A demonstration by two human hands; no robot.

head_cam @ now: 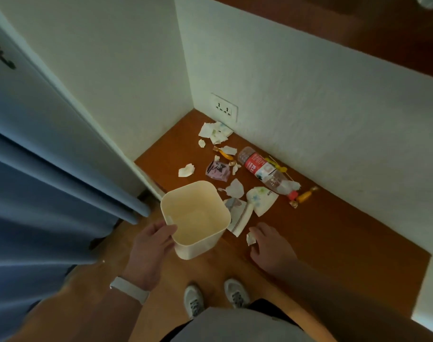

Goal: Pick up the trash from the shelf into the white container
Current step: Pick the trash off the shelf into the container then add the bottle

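Head view: the left hand (151,245) is gripping the rim of the white container (200,249), mouth facing up, at the front edge of the shelf (333,230). The right hand (269,245) is pinching a crumpled paper scrap (251,239) there. The bottle (267,170) is lying lengthwise along the wall, cap pointing right.

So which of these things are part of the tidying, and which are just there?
Part of the job: white container in the left hand; paper scrap pinched by the right hand; plastic bottle, pink wrapper, torn paper on the shelf.
Just there: wall socket, blue curtain, shoes.
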